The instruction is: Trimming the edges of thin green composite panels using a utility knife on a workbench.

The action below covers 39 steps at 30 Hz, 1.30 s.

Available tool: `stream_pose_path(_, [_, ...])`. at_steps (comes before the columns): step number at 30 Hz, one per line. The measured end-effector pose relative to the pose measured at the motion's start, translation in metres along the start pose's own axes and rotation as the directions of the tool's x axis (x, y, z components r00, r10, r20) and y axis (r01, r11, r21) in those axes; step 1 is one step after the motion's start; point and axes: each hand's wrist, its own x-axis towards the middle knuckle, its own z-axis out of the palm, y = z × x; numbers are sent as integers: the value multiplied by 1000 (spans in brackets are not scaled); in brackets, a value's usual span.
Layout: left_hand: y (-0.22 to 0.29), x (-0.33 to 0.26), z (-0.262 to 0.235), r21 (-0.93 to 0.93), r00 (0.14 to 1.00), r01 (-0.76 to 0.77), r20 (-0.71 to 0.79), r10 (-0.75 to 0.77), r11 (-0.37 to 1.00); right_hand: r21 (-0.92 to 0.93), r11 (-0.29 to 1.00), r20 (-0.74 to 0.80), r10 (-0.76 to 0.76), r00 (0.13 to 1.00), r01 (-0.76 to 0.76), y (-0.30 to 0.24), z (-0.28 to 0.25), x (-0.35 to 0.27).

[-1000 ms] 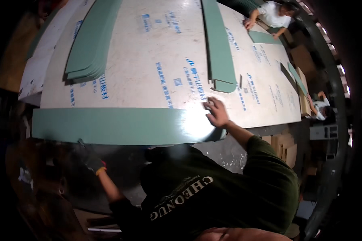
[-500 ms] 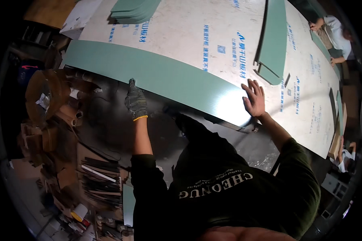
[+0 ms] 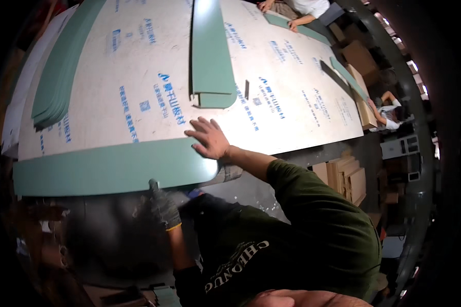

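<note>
A long green panel strip [image 3: 107, 166] with a rounded right end lies along the near edge of the white table board [image 3: 153, 56]. My left hand [image 3: 164, 209], in a dark knit glove with a yellow cuff, grips the strip's near edge from below; one digit shows on top, and the other fingers are partly hidden. My bare right hand [image 3: 210, 139] rests palm down at the strip's right end, fingers spread. Beyond it lies another green strip [image 3: 210, 61] with a dark edge. A small dark piece [image 3: 247, 89] sits beside that one.
A stack of green strips [image 3: 61, 77] lies at the board's left. At the far side, a person's hands [image 3: 292, 24] touch a green strip [image 3: 302, 29]. Another person [image 3: 389, 112] is at the right, by a cardboard-coloured box [image 3: 366, 112]. Brown boards [image 3: 346, 176] stand below the table.
The view has swung to the right, so the table and strips appear farther left. Both hands stay at the near strip, the left on its edge and the right at its end.
</note>
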Motion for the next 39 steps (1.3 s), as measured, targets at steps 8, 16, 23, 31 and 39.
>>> stream_pose_path(8, [-75,100,-12,-407,978,100,-127,-165,908,-43,998,-40,39,998,-40,28,-13,-5])
stream_pose_path(16, [-130,81,36,-202,965,148,-184,-186,968,58,998,-31,2,1000,0,4,-7,-2])
stream_pose_path(23, [71,25,-40,-105,932,294,250,-261,950,59,997,-82,55,995,-50,25,-11,-3])
stream_pose_path(31, [58,-15,-14,-133,997,73,11,-73,988,116,955,185,-292,938,275,49,-18,19])
stream_pose_path(39, [51,30,-4,-554,714,681,359,-601,479,-1,951,171,-306,937,311,56,-16,23])
